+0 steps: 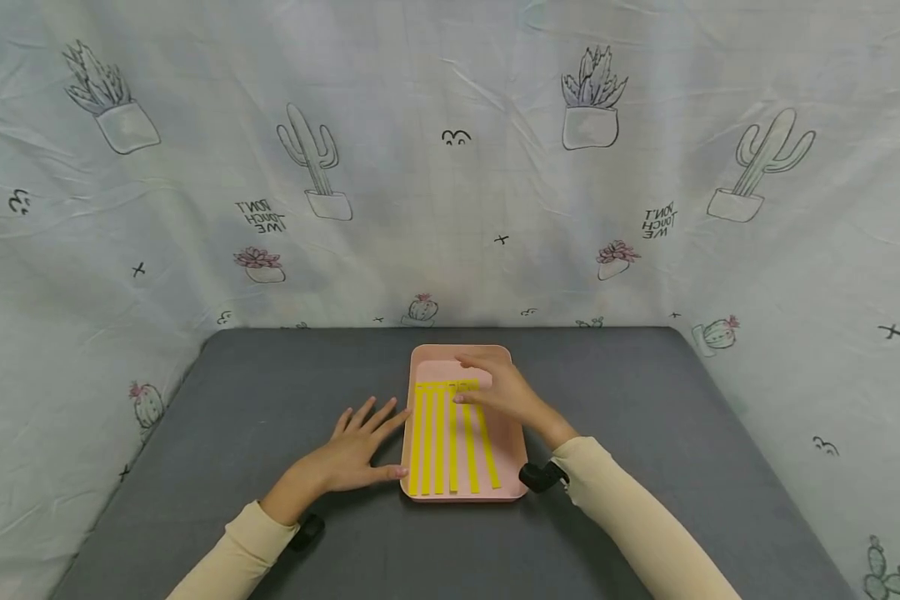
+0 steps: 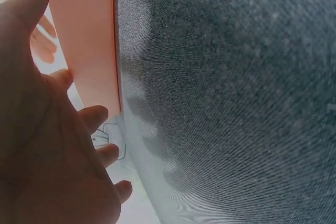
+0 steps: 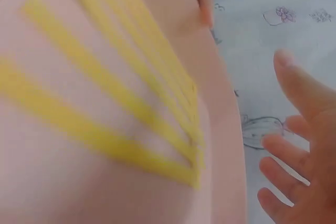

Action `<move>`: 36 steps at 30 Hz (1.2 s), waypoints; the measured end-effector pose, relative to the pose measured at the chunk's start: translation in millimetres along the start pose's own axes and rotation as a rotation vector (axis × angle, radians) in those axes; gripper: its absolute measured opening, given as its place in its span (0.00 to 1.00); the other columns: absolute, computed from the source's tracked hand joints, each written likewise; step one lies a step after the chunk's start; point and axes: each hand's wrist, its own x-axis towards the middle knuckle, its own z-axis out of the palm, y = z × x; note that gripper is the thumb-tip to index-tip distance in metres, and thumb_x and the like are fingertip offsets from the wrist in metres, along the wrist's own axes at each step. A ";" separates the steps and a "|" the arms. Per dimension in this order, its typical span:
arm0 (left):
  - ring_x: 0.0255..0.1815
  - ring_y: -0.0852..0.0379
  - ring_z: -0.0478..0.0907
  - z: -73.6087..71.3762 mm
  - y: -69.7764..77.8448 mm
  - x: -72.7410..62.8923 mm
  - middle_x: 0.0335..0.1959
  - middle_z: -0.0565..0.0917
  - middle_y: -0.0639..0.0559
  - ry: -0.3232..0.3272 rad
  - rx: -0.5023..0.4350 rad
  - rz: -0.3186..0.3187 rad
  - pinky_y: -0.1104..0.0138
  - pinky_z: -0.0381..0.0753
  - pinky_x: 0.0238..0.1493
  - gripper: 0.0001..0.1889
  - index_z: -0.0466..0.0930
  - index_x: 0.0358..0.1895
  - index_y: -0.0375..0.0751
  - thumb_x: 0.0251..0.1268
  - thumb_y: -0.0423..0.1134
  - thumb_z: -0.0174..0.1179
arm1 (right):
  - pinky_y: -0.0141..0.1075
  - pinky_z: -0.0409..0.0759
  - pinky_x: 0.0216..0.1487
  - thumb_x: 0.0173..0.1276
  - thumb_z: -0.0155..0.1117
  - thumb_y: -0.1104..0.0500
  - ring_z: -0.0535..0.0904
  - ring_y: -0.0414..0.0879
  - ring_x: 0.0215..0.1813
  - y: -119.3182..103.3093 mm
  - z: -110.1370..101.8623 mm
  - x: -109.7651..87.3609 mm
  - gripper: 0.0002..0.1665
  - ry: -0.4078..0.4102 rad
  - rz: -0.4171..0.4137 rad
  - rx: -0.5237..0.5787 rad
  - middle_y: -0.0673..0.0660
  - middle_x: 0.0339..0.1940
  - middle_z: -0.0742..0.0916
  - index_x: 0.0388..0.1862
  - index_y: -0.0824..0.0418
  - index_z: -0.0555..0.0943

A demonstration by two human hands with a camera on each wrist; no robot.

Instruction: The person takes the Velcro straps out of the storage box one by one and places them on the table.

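Note:
A pink tray (image 1: 512, 454) lies on the table, with several long yellow strips (image 1: 427, 442) laid lengthwise in it. At the far end the strips meet a short yellow crosswise strip (image 1: 433, 386); the rightmost ones slant outward. My left hand (image 1: 352, 457) is spread at the tray's left side, thumb and a fingertip at its rim. Over the far right part of the tray is my right hand (image 1: 504, 392), thumb and fingers apart, hiding part of the strips. In the right wrist view nothing shows between the fingers of that right hand (image 3: 317, 166).
A dark grey cloth-covered table (image 1: 307, 367) surrounds the tray. Behind and beside it hangs a pale curtain (image 1: 450, 192) printed with cacti and potted plants. Both wrists wear a black device, one at the right cuff (image 1: 542, 477).

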 end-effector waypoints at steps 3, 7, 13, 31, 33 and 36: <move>0.83 0.33 0.39 -1.6 1.3 -0.1 0.83 0.48 0.45 -0.009 -0.005 -0.011 0.31 0.38 0.74 0.47 0.48 0.80 0.59 0.63 0.70 0.55 | 0.58 0.72 0.68 0.57 0.77 0.51 0.78 0.57 0.65 -1.0 9.4 11.6 0.43 0.015 -0.021 0.062 0.64 0.63 0.83 0.70 0.63 0.73; 0.82 0.32 0.39 -4.0 3.2 -2.0 0.82 0.49 0.43 -0.014 -0.015 -0.009 0.30 0.39 0.73 0.46 0.49 0.80 0.58 0.63 0.70 0.56 | 0.57 0.73 0.67 0.59 0.76 0.52 0.79 0.56 0.64 -6.0 21.7 20.6 0.40 0.017 0.042 0.097 0.62 0.61 0.84 0.69 0.62 0.74; 0.82 0.31 0.40 -3.9 6.9 -9.7 0.82 0.50 0.42 -0.025 -0.016 -0.004 0.30 0.40 0.73 0.46 0.49 0.80 0.57 0.64 0.69 0.56 | 0.53 0.74 0.68 0.61 0.74 0.53 0.78 0.53 0.67 -14.5 39.9 24.9 0.35 0.000 0.088 0.121 0.57 0.64 0.83 0.67 0.59 0.77; 0.82 0.32 0.39 -1.1 10.1 -18.9 0.82 0.49 0.44 -0.043 -0.029 -0.014 0.30 0.38 0.74 0.46 0.47 0.81 0.58 0.64 0.68 0.56 | 0.49 0.80 0.62 0.64 0.72 0.59 0.83 0.56 0.61 -8.4 67.4 34.8 0.24 0.045 0.057 0.155 0.61 0.58 0.86 0.58 0.65 0.82; 0.82 0.32 0.39 -1.7 11.3 -18.9 0.82 0.49 0.43 -0.044 -0.036 -0.014 0.30 0.38 0.74 0.46 0.48 0.81 0.58 0.64 0.68 0.57 | 0.48 0.80 0.63 0.63 0.72 0.59 0.82 0.55 0.62 -8.1 68.4 34.7 0.24 0.034 0.080 0.142 0.60 0.58 0.86 0.58 0.64 0.83; 0.82 0.31 0.39 -2.1 12.5 -18.9 0.82 0.49 0.43 -0.046 -0.039 -0.013 0.30 0.38 0.73 0.46 0.48 0.81 0.58 0.64 0.68 0.57 | 0.48 0.77 0.67 0.62 0.73 0.58 0.80 0.54 0.64 -7.1 70.2 34.2 0.23 0.024 0.104 0.102 0.58 0.58 0.87 0.57 0.62 0.84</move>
